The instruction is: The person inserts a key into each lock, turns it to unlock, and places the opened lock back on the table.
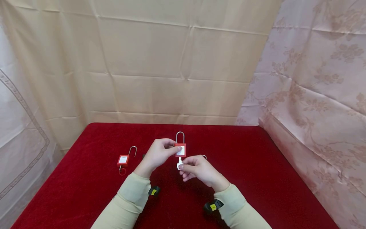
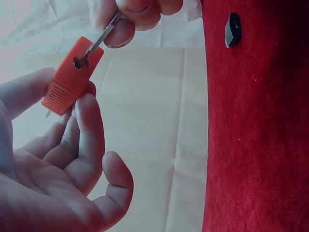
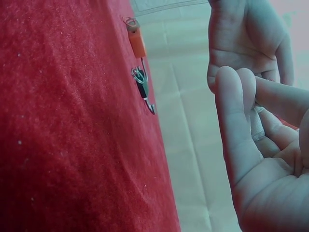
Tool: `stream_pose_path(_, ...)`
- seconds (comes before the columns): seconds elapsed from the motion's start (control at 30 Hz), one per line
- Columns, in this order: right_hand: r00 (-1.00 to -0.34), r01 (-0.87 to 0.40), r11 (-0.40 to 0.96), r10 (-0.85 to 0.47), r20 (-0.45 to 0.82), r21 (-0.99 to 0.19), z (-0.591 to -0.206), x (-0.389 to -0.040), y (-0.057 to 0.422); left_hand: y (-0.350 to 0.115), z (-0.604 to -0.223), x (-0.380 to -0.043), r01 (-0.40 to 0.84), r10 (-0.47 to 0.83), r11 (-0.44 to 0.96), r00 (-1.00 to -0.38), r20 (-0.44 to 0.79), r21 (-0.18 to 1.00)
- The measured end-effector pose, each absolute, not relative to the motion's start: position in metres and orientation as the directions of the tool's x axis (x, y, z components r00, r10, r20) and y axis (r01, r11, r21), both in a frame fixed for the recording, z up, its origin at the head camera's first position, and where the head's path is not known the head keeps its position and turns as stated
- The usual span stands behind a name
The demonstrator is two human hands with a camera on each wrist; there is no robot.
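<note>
My left hand point(image 1: 160, 152) grips a red padlock point(image 1: 180, 153) by its body, thumb over the white label. Its silver shackle point(image 1: 180, 133) points up, with both legs meeting the body. Below it, my right hand point(image 1: 201, 170) pinches a silver key point(image 1: 179, 164) between thumb and fingers. In the left wrist view the key point(image 2: 104, 35) reaches into the keyhole point(image 2: 80, 63) on the padlock's underside. The right wrist view shows the fingers of my right hand point(image 3: 265, 145) bent together, hiding the key.
Left on the red cloth point(image 1: 94, 190) lies a second red padlock point(image 1: 123, 160), its shackle swung out, with a red ring point(image 1: 122, 171) below it. A small black item point(image 2: 233, 30) lies on the cloth. Behind my right hand a metal ring point(image 1: 204, 156) peeks out.
</note>
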State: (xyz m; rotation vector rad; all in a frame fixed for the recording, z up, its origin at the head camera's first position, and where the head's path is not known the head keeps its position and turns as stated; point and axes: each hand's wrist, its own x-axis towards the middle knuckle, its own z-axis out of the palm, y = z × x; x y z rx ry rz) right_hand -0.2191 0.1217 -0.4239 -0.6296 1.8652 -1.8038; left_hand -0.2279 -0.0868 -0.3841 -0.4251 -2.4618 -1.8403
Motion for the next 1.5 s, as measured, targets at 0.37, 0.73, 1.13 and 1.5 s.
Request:
stream_pose_path(0.37,-0.796,0.016,-0.019,-0.606,-0.001,-1.000,-0.4267,-0.2203,0.1209,-0.0879,-0.3829,-0.2272,0.234,0.207,0.255,-0.961,0.184,0.938)
stream_pose_path(0.73,-0.815,0.018,-0.052,-0.579,0.016,-0.998,-0.4255,-0.2186,0.1191,-0.0878,-0.3848,-0.2287,0.249,0.206,0.246,-0.958,0.200,0.937)
stream_pose_path(1.13,-0.856,0.049,-0.098,-0.516,0.009,-0.994,-0.4232,-0.2169,0.1159,-0.0866,-0.3847,-0.2277,0.237,0.198,0.258,-0.962,0.189,0.937)
stream_pose_path(1.5,-0.904,0.066,-0.095,-0.426,-0.020,-0.993,-0.4218,-0.2181,0.1153,-0.0876,-0.3831,-0.2258,0.231,0.231,0.285,-0.958,0.167,0.930)
